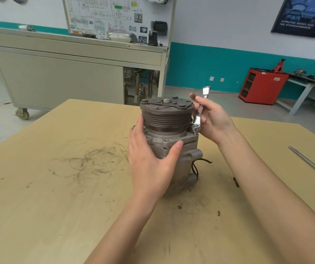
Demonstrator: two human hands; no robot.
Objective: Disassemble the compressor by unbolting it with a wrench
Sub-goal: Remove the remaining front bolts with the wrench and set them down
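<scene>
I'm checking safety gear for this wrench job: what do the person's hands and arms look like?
Bare throughout. The left hand and right hand have no gloves, and no rings show. The forearms show no sleeves, watch or bands up to the frame's edge.

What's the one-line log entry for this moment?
left hand holds compressor | right hand holds wrench | wrench ring end on corner bolt | compressor upright on table
</scene>
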